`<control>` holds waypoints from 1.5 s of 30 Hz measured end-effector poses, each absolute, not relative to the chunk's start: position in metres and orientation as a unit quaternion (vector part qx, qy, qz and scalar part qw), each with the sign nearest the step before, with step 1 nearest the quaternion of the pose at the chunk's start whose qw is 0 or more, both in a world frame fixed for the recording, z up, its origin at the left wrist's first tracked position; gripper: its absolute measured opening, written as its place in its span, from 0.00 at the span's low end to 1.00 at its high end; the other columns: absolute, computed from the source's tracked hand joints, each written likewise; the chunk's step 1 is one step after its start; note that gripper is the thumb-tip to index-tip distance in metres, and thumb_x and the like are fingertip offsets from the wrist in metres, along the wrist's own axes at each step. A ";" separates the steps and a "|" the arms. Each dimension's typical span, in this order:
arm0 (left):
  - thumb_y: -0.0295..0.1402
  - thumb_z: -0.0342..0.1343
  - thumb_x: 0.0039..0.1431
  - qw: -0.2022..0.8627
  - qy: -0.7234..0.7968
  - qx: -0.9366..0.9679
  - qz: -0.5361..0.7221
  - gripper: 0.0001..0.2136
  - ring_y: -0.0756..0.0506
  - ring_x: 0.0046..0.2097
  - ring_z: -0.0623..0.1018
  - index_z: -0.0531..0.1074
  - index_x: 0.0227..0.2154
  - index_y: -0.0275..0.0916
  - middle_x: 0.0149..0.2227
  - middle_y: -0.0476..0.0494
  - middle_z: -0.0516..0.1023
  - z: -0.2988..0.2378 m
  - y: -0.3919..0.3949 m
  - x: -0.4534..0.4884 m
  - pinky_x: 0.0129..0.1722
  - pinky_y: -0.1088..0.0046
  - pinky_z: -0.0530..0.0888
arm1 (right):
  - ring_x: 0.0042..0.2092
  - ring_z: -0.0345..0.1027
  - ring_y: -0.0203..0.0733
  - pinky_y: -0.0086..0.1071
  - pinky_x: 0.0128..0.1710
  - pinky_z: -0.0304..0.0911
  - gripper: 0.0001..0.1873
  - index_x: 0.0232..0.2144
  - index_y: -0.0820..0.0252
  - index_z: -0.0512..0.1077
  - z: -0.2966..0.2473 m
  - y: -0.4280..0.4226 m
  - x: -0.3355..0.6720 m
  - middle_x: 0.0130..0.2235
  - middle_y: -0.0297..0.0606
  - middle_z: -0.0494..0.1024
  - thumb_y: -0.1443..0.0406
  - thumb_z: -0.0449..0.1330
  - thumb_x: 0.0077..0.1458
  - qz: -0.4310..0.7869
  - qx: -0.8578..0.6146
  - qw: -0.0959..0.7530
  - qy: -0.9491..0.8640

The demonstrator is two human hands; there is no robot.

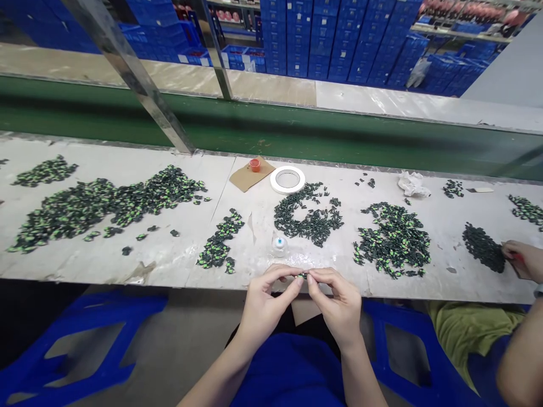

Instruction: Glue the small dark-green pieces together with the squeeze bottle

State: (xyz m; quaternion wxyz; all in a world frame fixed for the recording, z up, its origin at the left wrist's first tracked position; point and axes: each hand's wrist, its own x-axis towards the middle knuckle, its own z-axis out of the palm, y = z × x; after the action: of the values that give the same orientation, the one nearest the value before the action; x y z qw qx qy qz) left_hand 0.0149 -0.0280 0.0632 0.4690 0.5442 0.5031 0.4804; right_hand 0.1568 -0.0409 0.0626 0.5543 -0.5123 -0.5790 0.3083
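My left hand and my right hand meet at the front edge of the worktable. Both pinch one small dark green part between their fingertips. Just beyond the fingers stands a small white bottle with a blue cap. Behind it lies a ring-shaped heap of dark parts. A narrow heap of green-marked parts lies to the left, and a bigger green and dark heap lies to the right.
A white tape roll and a small orange cap on brown cardboard sit further back. Large heaps cover the left. A co-worker's hand touches a dark heap at right. Blue stool frames stand below.
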 end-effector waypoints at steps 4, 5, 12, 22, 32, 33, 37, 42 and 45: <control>0.30 0.60 0.52 0.461 0.491 0.567 0.474 0.04 0.45 0.35 0.79 0.80 0.30 0.39 0.31 0.43 0.81 0.064 -0.027 0.014 0.36 0.72 0.77 | 0.31 0.77 0.40 0.32 0.32 0.75 0.04 0.32 0.58 0.77 0.063 -0.041 0.162 0.31 0.38 0.82 0.68 0.63 0.51 0.345 -0.520 0.537 -0.568; 0.30 0.60 0.52 0.454 0.486 0.578 0.473 0.04 0.45 0.35 0.79 0.80 0.30 0.39 0.31 0.43 0.81 0.065 -0.027 0.014 0.37 0.72 0.77 | 0.30 0.77 0.39 0.31 0.31 0.75 0.06 0.34 0.58 0.77 0.062 -0.041 0.164 0.31 0.37 0.82 0.68 0.63 0.51 0.369 -0.523 0.528 -0.558; 0.27 0.60 0.52 0.398 0.480 0.636 0.455 0.04 0.44 0.37 0.79 0.79 0.30 0.39 0.31 0.43 0.81 0.072 -0.026 0.018 0.38 0.69 0.77 | 0.33 0.77 0.39 0.31 0.36 0.75 0.08 0.35 0.59 0.75 0.055 -0.034 0.176 0.31 0.37 0.81 0.67 0.64 0.49 0.466 -0.485 0.509 -0.538; 0.27 0.60 0.53 0.423 0.461 0.655 0.424 0.04 0.45 0.37 0.78 0.79 0.31 0.39 0.31 0.43 0.81 0.072 -0.025 0.026 0.37 0.69 0.76 | 0.28 0.71 0.34 0.27 0.32 0.71 0.15 0.34 0.56 0.73 0.035 -0.029 0.185 0.25 0.30 0.74 0.63 0.70 0.41 0.598 -0.440 0.533 -0.405; 0.28 0.55 0.59 0.425 0.453 0.720 0.310 0.05 0.46 0.39 0.77 0.76 0.35 0.39 0.33 0.44 0.79 0.073 -0.026 0.013 0.40 0.71 0.74 | 0.35 0.73 0.39 0.31 0.34 0.71 0.05 0.33 0.58 0.75 0.043 -0.044 0.191 0.32 0.39 0.77 0.67 0.58 0.57 0.426 -0.457 0.438 -0.646; 0.28 0.55 0.59 0.425 0.453 0.727 0.292 0.06 0.46 0.40 0.77 0.76 0.36 0.39 0.34 0.44 0.79 0.074 -0.026 0.012 0.40 0.71 0.74 | 0.35 0.73 0.40 0.31 0.34 0.71 0.05 0.34 0.58 0.74 0.043 -0.046 0.192 0.33 0.39 0.77 0.68 0.57 0.57 0.409 -0.452 0.433 -0.664; 0.27 0.55 0.59 0.409 0.472 0.738 0.254 0.06 0.46 0.40 0.77 0.76 0.37 0.39 0.35 0.44 0.79 0.076 -0.030 0.012 0.40 0.72 0.74 | 0.35 0.73 0.40 0.32 0.33 0.70 0.05 0.35 0.58 0.72 0.040 -0.052 0.192 0.32 0.38 0.76 0.70 0.56 0.58 0.354 -0.439 0.428 -0.706; 0.26 0.57 0.56 0.387 0.487 0.727 0.290 0.05 0.47 0.38 0.78 0.76 0.33 0.39 0.32 0.44 0.79 0.075 -0.039 0.023 0.38 0.71 0.75 | 0.31 0.70 0.39 0.31 0.30 0.68 0.05 0.31 0.57 0.68 0.032 -0.056 0.192 0.30 0.36 0.73 0.71 0.54 0.58 0.334 -0.430 0.457 -0.703; 0.25 0.57 0.56 0.361 0.490 0.729 0.314 0.04 0.47 0.37 0.78 0.76 0.32 0.39 0.31 0.45 0.79 0.077 -0.044 0.031 0.37 0.72 0.76 | 0.30 0.69 0.38 0.30 0.28 0.67 0.05 0.31 0.57 0.67 0.030 -0.058 0.195 0.29 0.35 0.72 0.71 0.55 0.58 0.326 -0.422 0.478 -0.698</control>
State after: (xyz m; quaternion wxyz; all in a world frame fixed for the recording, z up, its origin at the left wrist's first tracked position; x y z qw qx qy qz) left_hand 0.0314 -0.0443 0.0767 0.3610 0.7287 0.4900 0.3141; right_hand 0.1948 -0.0576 0.0298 0.4777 -0.4218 -0.6983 0.3260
